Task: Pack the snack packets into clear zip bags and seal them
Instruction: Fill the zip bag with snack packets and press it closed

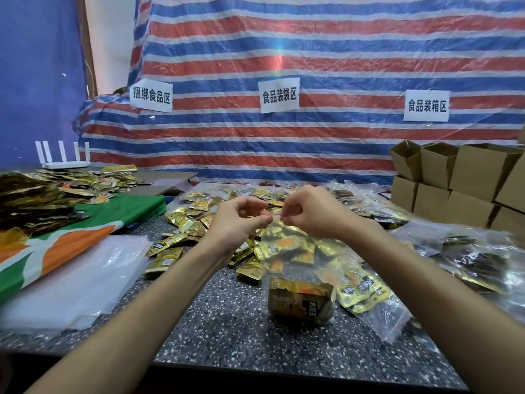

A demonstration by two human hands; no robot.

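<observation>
Left hand (237, 220) and right hand (309, 213) pinch the top strip of a clear plastic zip bag (287, 260) holding gold foil snack packets (301, 301)

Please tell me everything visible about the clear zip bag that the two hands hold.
The clear zip bag is thin, see-through plastic with a reddish zip strip along its top. It hangs upright over the speckled table. The left hand and the right hand pinch the strip, one at each side. Gold snack packets sit bunched in its lower part; the upper part holds nothing, so loose packets behind show through. Whether the strip is sealed, or the bottom touches the table, I cannot tell.
</observation>
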